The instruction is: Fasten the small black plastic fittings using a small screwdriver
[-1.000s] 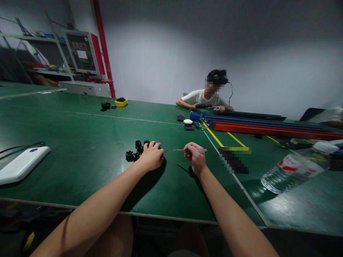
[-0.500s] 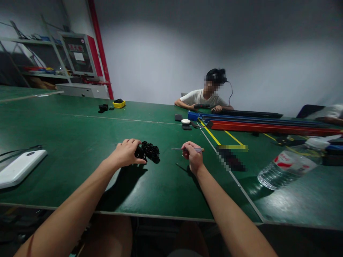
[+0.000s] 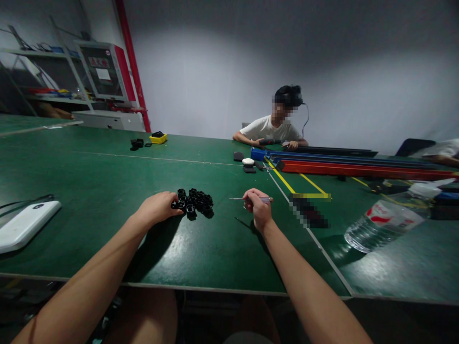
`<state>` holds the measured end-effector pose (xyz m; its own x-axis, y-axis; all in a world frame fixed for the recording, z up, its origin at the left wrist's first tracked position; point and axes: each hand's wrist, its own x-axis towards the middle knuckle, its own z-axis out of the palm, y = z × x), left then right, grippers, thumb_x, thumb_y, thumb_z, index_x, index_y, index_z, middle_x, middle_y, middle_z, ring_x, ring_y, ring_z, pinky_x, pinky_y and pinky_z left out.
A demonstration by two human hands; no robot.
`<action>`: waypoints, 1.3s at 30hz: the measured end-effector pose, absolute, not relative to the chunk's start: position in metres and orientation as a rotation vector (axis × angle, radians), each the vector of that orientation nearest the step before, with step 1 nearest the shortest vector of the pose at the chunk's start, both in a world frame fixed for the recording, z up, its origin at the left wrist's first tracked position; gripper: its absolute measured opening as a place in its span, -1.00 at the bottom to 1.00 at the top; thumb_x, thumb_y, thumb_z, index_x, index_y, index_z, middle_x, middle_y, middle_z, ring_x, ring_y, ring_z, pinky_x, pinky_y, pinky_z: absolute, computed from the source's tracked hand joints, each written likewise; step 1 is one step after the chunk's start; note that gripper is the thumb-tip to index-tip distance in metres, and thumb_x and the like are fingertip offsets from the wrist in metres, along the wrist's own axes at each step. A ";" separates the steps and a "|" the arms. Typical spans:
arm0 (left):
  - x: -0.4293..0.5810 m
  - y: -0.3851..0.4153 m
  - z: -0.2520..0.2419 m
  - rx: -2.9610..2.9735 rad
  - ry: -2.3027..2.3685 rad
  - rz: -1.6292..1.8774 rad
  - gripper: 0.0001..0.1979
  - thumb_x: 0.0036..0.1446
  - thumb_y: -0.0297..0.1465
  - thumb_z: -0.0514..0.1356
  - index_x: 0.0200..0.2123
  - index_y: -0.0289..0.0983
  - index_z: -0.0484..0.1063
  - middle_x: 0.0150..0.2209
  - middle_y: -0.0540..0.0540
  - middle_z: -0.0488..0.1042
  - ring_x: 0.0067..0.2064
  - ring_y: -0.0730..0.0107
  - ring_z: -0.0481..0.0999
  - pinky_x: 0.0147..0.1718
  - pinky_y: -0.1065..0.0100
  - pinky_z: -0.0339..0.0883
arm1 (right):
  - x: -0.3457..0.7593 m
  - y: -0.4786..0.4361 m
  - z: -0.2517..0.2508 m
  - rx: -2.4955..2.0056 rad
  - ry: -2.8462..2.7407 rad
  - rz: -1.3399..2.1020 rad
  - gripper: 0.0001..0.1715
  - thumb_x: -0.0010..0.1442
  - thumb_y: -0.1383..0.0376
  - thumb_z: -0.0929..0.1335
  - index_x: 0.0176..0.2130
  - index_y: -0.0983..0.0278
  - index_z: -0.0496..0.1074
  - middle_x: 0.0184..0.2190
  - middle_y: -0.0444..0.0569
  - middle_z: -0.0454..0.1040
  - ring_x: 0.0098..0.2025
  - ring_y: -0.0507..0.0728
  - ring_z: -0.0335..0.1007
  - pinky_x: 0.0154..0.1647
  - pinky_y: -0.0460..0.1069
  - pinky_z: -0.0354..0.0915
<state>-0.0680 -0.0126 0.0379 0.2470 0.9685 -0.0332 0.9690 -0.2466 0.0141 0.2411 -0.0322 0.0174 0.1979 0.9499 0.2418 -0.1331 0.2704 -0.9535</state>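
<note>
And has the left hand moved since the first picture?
Yes. Against the yellow tray, the left hand has moved leftward: it was below and to its right, now roughly straight below.

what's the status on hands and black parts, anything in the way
Left hand at left edge of black parts, grip unclear. Right hand holding thin tool, apart from parts. Bottle off right, not between hands.

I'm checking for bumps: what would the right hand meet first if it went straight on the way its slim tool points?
Probably the pile of black parts, with the slim tool in the right hand touching first. The tool looks raised, so it might pass above; depth is unclear.
</note>
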 end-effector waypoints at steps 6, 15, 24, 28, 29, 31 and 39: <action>-0.074 -0.009 0.043 2.387 1.896 -0.110 -0.60 0.05 -0.25 0.29 -0.02 -0.20 0.50 -0.03 -0.15 0.57 -0.03 0.11 0.55 -0.17 0.32 0.36 | 0.243 -0.026 0.013 -1.009 -1.033 0.882 -0.79 -0.07 0.18 0.34 -0.59 0.26 0.37 -0.76 -0.25 0.18 -0.71 -0.06 0.06 -0.72 -0.15 -0.06; -0.069 -0.021 0.068 2.461 2.034 -0.040 -0.67 0.09 -0.34 0.29 -0.05 -0.26 0.52 -0.07 -0.21 0.59 -0.02 0.02 0.56 -0.16 0.25 0.39 | 0.247 -0.021 0.013 -1.013 -0.886 0.817 -0.84 -0.11 0.22 0.33 -0.59 0.27 0.38 -0.77 -0.27 0.17 -0.73 -0.08 0.04 -0.75 -0.17 -0.07; 0.000 -0.029 0.076 2.529 1.613 0.398 -0.68 0.03 -0.41 0.33 -0.09 -0.21 0.52 -0.24 -0.07 0.60 -0.24 0.26 0.58 -0.26 0.33 0.38 | 0.250 -0.016 0.009 -1.022 -0.856 0.777 -0.86 -0.10 0.25 0.33 -0.58 0.28 0.38 -0.76 -0.28 0.17 -0.73 -0.09 0.04 -0.75 -0.17 -0.09; 0.030 -0.028 0.067 2.589 1.436 0.439 -0.69 0.00 -0.46 0.34 -0.13 -0.24 0.54 -0.31 -0.07 0.59 -0.29 0.28 0.56 -0.25 0.33 0.37 | 0.250 -0.014 0.007 -1.027 -0.855 0.766 -0.86 -0.10 0.25 0.32 -0.58 0.27 0.38 -0.76 -0.27 0.17 -0.73 -0.07 0.04 -0.74 -0.16 -0.10; 0.036 -0.028 0.065 2.610 1.388 0.459 -0.70 -0.01 -0.46 0.35 -0.14 -0.24 0.55 -0.31 -0.07 0.58 -0.28 0.29 0.55 -0.25 0.33 0.37 | 0.251 -0.013 0.007 -1.030 -0.860 0.761 -0.86 -0.09 0.25 0.32 -0.58 0.27 0.38 -0.76 -0.27 0.17 -0.73 -0.07 0.04 -0.74 -0.15 -0.10; 0.047 -0.028 0.058 2.651 1.283 0.487 -0.74 0.02 -0.43 0.34 -0.16 -0.25 0.55 -0.29 -0.08 0.59 -0.27 0.29 0.55 -0.23 0.33 0.38 | 0.251 -0.012 0.005 -1.037 -0.872 0.742 -0.85 -0.08 0.25 0.32 -0.58 0.27 0.38 -0.76 -0.26 0.18 -0.72 -0.07 0.04 -0.73 -0.14 -0.09; 0.061 -0.030 0.015 2.704 1.074 0.577 -0.70 0.14 -0.32 0.29 -0.05 -0.26 0.53 -0.14 -0.13 0.57 -0.17 0.25 0.56 -0.13 0.31 0.40 | 0.254 -0.011 0.003 -1.099 -0.920 0.690 -0.84 -0.02 0.22 0.31 -0.54 0.25 0.38 -0.74 -0.26 0.17 -0.69 -0.03 0.04 -0.69 -0.12 -0.09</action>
<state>0.0615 -0.0300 0.0149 0.6646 0.6890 0.2889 0.6210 -0.7245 0.2991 0.2539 -0.0105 0.0032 0.4667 0.8412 0.2731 -0.0260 0.3217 -0.9465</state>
